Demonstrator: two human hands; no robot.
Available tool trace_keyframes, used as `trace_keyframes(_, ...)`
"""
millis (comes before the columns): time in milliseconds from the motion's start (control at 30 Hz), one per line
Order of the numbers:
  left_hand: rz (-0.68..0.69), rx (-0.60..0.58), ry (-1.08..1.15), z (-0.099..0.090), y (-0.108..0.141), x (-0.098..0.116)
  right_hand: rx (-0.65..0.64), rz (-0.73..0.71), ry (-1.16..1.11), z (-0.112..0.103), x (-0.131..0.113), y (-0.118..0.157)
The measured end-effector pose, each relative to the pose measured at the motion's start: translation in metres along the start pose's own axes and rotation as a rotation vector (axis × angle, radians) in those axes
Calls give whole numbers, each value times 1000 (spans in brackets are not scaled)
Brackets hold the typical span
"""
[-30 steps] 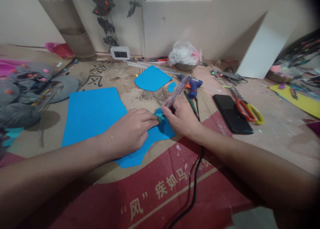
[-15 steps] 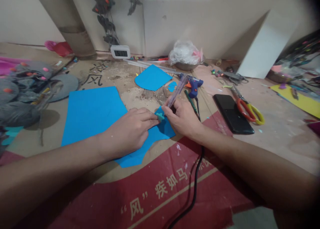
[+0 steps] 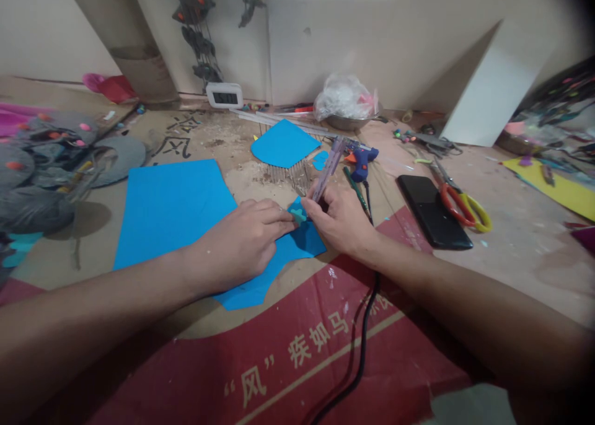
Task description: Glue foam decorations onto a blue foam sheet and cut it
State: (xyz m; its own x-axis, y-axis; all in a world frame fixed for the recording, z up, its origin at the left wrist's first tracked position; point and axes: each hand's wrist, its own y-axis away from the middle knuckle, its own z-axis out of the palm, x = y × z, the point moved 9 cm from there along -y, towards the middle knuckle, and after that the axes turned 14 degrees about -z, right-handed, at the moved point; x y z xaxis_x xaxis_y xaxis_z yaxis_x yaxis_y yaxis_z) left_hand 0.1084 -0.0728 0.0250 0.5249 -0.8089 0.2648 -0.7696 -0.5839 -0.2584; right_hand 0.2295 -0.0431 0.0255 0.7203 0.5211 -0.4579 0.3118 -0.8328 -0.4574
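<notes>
My left hand [image 3: 253, 239] lies flat on a blue sheet [image 3: 174, 208], its fingertips pressing the edge of a small teal cutout [image 3: 298, 214] on the blue. In my right hand [image 3: 341, 217] is a translucent purple pen-like tool [image 3: 330, 170], tilted up and away, its lower end hidden by my fingers beside the cutout. The blue piece under both hands has a curved, cut front edge. Farther back lies a separate blue fan-shaped piece [image 3: 285, 144], with a small blue scrap [image 3: 320, 160] near it.
A blue glue gun [image 3: 363, 160] with a black cord [image 3: 365, 344] lies behind my right hand. To the right are a black phone [image 3: 432, 211] and scissors [image 3: 462, 205]. A white clock [image 3: 224, 95] and a bowl with plastic [image 3: 348, 122] stand by the wall.
The purple tool in my right hand has tilted very slightly. Both hands otherwise stay in the same place.
</notes>
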Motion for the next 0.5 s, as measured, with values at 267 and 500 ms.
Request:
trace_keyframes(267,-4,-6,-2,-1,0,0,-23,24,-17,2,1,2)
trace_keyframes(500,2,-1,7,-1,0,1,-19,8,-36,2,-1,2)
